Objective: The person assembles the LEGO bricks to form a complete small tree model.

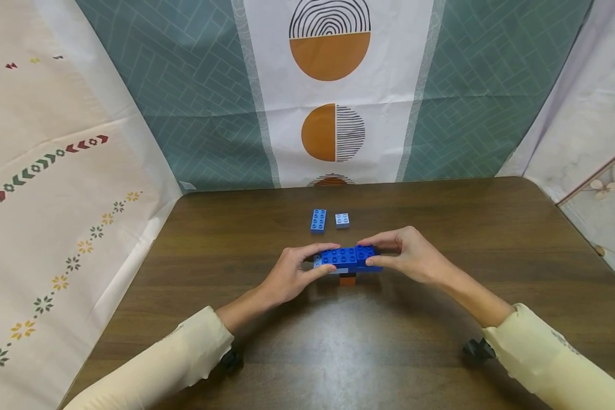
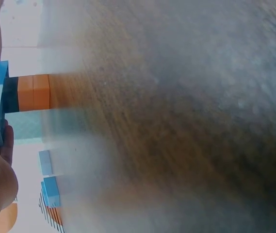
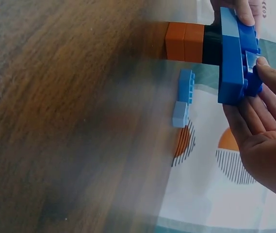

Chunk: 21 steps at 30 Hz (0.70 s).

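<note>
While your left hand (image 1: 289,273) grips: the blue eight-stud brick (image 1: 339,255)
Your right hand (image 1: 414,256): pinching the four-stud brick (image 1: 365,251)
Orange bricks (image 3: 193,42): slim footing; off-centre pressing could topple everything

a dark brown table (image 1: 225,233) with a streaked wood grain carries everything; its far corners are rounded and a pale gleam of light spreads over the near middle. standing upright on it, around the centre, is a brick column (image 3: 185,41), whose lowest part, two stacked orange bricks, meets the wood. beyond the column, towards the far edge, lie a longer blue brick (image 1: 318,221) and, just to its right, a shorter pale blue brick (image 1: 342,220), apart, both studs up.
</note>
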Each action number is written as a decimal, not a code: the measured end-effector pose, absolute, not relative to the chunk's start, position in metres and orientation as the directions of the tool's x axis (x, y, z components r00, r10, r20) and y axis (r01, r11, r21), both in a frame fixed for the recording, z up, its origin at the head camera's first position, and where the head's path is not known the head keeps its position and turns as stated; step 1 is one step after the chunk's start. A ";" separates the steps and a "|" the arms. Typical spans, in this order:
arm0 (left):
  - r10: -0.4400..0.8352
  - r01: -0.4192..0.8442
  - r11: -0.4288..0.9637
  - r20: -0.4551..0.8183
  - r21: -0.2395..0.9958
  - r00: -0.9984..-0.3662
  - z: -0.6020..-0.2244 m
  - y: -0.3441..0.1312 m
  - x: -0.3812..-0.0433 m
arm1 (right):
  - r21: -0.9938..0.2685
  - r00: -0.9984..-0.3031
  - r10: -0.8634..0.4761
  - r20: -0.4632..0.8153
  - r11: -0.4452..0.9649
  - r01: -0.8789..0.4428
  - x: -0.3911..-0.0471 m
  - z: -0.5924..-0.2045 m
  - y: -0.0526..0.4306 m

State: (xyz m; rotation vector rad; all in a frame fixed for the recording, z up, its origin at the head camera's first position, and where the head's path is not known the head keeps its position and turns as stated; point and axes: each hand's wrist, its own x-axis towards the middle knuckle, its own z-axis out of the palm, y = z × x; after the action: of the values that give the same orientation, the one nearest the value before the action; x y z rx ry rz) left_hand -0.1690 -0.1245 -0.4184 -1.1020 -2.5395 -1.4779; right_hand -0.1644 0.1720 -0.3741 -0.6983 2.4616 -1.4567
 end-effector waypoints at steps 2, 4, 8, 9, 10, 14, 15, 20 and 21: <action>0.567 0.573 0.309 0.336 0.759 -0.752 -0.419 -0.124 -0.169 | -0.862 -0.868 -0.490 0.073 0.407 -0.302 -0.164 -0.374 0.172; 0.566 0.574 0.310 0.338 0.758 -0.752 -0.419 -0.124 -0.169 | -0.858 -0.867 -0.492 0.080 0.410 -0.311 -0.164 -0.374 0.171; 0.564 0.570 0.314 0.334 0.759 -0.756 -0.420 -0.124 -0.170 | -0.843 -0.866 -0.490 0.100 0.420 -0.336 -0.163 -0.375 0.171; 0.563 0.567 0.315 0.332 0.761 -0.757 -0.419 -0.124 -0.169 | -0.841 -0.866 -0.488 0.104 0.422 -0.338 -0.164 -0.375 0.171; 0.561 0.564 0.316 0.329 0.763 -0.759 -0.419 -0.124 -0.169 | -0.838 -0.867 -0.487 0.107 0.425 -0.342 -0.164 -0.376 0.171; 0.559 0.558 0.316 0.325 0.767 -0.763 -0.420 -0.125 -0.168 | -0.833 -0.865 -0.488 0.120 0.424 -0.355 -0.163 -0.378 0.169; 0.558 0.557 0.318 0.324 0.767 -0.764 -0.420 -0.125 -0.168 | -0.831 -0.864 -0.488 0.124 0.424 -0.359 -0.163 -0.378 0.169; 0.558 0.559 0.318 0.326 0.766 -0.763 -0.421 -0.125 -0.168 | -0.815 -0.862 -0.482 0.154 0.431 -0.386 -0.161 -0.379 0.168; 0.557 0.558 0.318 0.325 0.766 -0.764 -0.421 -0.124 -0.168 | -0.813 -0.862 -0.480 0.160 0.431 -0.391 -0.161 -0.380 0.168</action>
State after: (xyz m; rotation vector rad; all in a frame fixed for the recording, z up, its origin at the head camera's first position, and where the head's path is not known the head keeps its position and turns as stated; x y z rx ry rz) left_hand -0.1678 -0.1245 -0.4207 -1.0783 -2.5498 -1.4829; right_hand -0.1609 0.1682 -0.3799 -0.7865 2.5752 -1.4238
